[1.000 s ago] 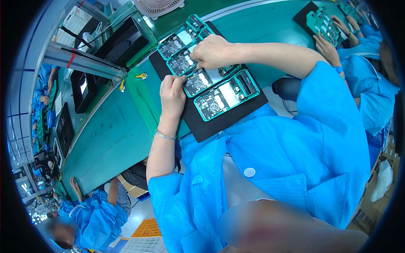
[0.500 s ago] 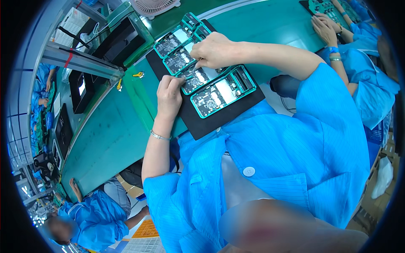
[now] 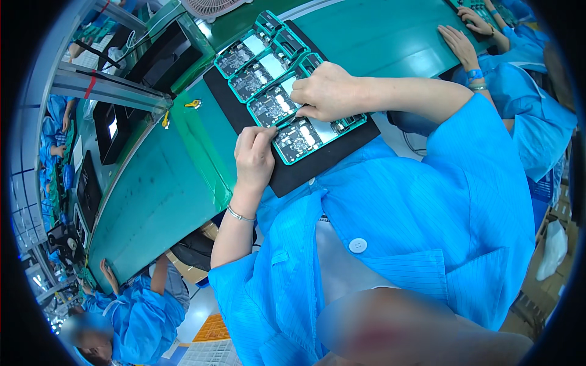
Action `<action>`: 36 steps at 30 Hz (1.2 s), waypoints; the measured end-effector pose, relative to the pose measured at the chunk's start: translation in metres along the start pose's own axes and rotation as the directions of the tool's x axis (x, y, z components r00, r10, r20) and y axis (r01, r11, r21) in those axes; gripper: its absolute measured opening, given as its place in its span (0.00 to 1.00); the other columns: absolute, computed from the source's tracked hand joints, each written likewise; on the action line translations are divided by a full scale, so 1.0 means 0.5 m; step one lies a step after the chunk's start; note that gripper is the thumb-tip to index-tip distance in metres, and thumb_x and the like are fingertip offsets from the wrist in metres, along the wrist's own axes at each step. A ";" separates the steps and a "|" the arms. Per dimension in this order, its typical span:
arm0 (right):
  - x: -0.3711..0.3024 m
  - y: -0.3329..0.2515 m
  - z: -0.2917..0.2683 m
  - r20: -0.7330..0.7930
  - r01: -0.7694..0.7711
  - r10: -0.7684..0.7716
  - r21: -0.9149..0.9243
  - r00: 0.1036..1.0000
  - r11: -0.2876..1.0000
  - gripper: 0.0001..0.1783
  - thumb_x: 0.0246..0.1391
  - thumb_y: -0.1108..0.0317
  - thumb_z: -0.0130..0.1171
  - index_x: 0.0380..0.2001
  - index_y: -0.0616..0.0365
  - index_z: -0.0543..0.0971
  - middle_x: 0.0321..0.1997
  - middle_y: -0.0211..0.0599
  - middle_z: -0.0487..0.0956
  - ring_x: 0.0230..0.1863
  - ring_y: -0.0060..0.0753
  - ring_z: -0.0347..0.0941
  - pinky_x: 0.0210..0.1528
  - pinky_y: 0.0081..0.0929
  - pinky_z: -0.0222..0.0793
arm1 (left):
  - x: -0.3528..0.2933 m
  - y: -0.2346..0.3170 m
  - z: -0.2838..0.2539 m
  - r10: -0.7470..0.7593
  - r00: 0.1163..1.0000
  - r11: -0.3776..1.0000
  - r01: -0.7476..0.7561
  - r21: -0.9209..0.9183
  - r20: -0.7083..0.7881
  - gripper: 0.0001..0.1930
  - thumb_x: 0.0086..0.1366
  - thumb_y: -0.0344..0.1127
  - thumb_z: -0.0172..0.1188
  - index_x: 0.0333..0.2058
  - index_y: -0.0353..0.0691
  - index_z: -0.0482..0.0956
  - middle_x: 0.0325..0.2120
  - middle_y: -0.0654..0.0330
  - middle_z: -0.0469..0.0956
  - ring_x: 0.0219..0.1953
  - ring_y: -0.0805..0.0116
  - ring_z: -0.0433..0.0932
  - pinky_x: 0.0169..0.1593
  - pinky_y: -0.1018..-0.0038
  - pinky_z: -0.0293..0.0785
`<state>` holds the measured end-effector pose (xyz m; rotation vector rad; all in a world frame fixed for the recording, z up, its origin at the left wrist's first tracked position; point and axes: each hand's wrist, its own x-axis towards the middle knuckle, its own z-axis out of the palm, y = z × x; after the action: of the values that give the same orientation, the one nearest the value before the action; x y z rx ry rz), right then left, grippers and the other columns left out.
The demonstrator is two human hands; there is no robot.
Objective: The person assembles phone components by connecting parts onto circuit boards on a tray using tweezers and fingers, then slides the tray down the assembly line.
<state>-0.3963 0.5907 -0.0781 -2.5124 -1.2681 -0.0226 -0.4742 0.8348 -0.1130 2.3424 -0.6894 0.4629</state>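
Several teal-framed trays with dark circuit boards and pale metal plates lie in a slanted row on a black mat (image 3: 293, 182). Both my hands are over the nearest circuit board (image 3: 297, 141). My left hand (image 3: 254, 160) is closed in a pinch at its upper left corner. My right hand (image 3: 329, 91) is curled, thumb and fingers together, over the gap between this one and the second circuit board (image 3: 271, 105). A thin dark sliver shows between the two hands; its kind is too small to tell. What my fingers hold is hidden.
The mat rests on a green work table (image 3: 146, 189). Small yellow-handled items (image 3: 193, 104) lie beyond my left hand. A metal post (image 3: 113, 87) and a pink fan (image 3: 213, 6) stand at the back. Co-workers in blue sit at right, a hand (image 3: 459, 46) on the table, and lower left.
Both hands have shifted from the second board toward the nearest one, my right hand moving nearer and a little right. The whole view has tilted slightly.
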 end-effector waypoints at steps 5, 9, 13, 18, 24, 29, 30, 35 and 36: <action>-0.005 -0.003 0.011 -0.009 0.028 -0.028 -0.019 1.000 0.999 0.14 0.50 0.56 0.68 0.29 0.54 0.80 0.32 0.35 0.80 0.29 0.43 0.81 0.29 0.41 0.74 | -0.007 -0.002 0.000 0.040 0.999 0.998 -0.041 0.040 0.020 0.13 0.49 0.16 0.62 0.34 0.37 0.83 0.29 0.58 0.76 0.32 0.59 0.76 0.35 0.66 0.73; -0.006 -0.002 0.020 0.004 0.040 -0.040 -0.044 0.999 0.998 0.13 0.50 0.56 0.68 0.29 0.54 0.80 0.31 0.34 0.79 0.29 0.42 0.81 0.28 0.40 0.74 | -0.006 0.003 0.000 0.060 0.998 0.996 -0.062 0.063 0.025 0.14 0.48 0.16 0.62 0.34 0.37 0.83 0.29 0.58 0.76 0.32 0.59 0.76 0.35 0.66 0.72; -0.005 -0.004 0.024 0.002 0.054 -0.054 -0.054 0.999 0.997 0.13 0.50 0.56 0.68 0.29 0.53 0.80 0.32 0.33 0.79 0.29 0.41 0.81 0.28 0.39 0.74 | -0.006 0.008 -0.004 0.062 0.998 0.996 -0.064 0.070 0.029 0.14 0.48 0.16 0.62 0.34 0.37 0.83 0.29 0.58 0.76 0.32 0.59 0.76 0.35 0.66 0.72; -0.005 -0.003 0.025 -0.009 0.068 -0.069 -0.065 0.998 0.996 0.14 0.50 0.55 0.68 0.29 0.53 0.78 0.31 0.33 0.78 0.28 0.40 0.80 0.27 0.39 0.74 | -0.005 0.009 -0.003 0.067 0.997 0.994 -0.070 0.088 0.036 0.14 0.48 0.16 0.62 0.34 0.36 0.83 0.30 0.58 0.76 0.32 0.60 0.76 0.36 0.66 0.72; -0.010 -0.004 0.028 -0.058 0.114 -0.120 -0.098 0.991 0.989 0.13 0.51 0.58 0.67 0.29 0.54 0.78 0.30 0.33 0.77 0.26 0.39 0.79 0.25 0.37 0.73 | -0.011 0.011 0.001 0.059 0.998 0.995 -0.062 0.083 0.033 0.14 0.48 0.16 0.62 0.35 0.36 0.83 0.30 0.58 0.76 0.32 0.59 0.76 0.36 0.65 0.72; -0.011 -0.005 0.026 -0.074 0.133 -0.139 -0.081 0.988 0.988 0.13 0.51 0.58 0.67 0.29 0.55 0.77 0.30 0.34 0.77 0.26 0.38 0.79 0.24 0.36 0.73 | -0.011 0.014 0.003 0.060 0.998 0.995 -0.063 0.081 0.033 0.14 0.48 0.16 0.62 0.35 0.36 0.83 0.30 0.58 0.76 0.33 0.59 0.76 0.36 0.65 0.72; -0.010 -0.006 0.024 -0.066 0.133 -0.138 -0.073 0.988 0.988 0.13 0.51 0.58 0.67 0.29 0.55 0.77 0.29 0.34 0.77 0.26 0.39 0.79 0.24 0.37 0.73 | -0.011 0.014 0.004 0.060 0.998 0.995 -0.063 0.079 0.033 0.14 0.48 0.16 0.62 0.35 0.36 0.82 0.30 0.58 0.76 0.33 0.59 0.76 0.36 0.65 0.72; -0.010 -0.006 0.020 -0.049 0.140 -0.143 -0.068 0.988 0.988 0.13 0.51 0.58 0.67 0.29 0.55 0.78 0.29 0.34 0.77 0.26 0.39 0.80 0.25 0.37 0.74 | -0.012 0.014 0.006 0.060 0.998 0.995 -0.062 0.079 0.027 0.14 0.47 0.16 0.62 0.34 0.36 0.82 0.30 0.58 0.75 0.33 0.59 0.76 0.36 0.65 0.71; -0.010 -0.006 0.020 -0.047 0.139 -0.143 -0.071 0.989 0.988 0.13 0.51 0.58 0.67 0.29 0.55 0.78 0.30 0.34 0.77 0.26 0.39 0.80 0.25 0.37 0.74 | -0.012 0.014 0.006 0.064 0.998 0.995 -0.065 0.077 0.025 0.14 0.47 0.16 0.62 0.34 0.36 0.82 0.30 0.58 0.75 0.33 0.59 0.75 0.36 0.65 0.71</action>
<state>-0.4031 0.5912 -0.0873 -2.4551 -1.4440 -0.1654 -0.4827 0.8304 -0.1149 2.4072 -0.7723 0.5005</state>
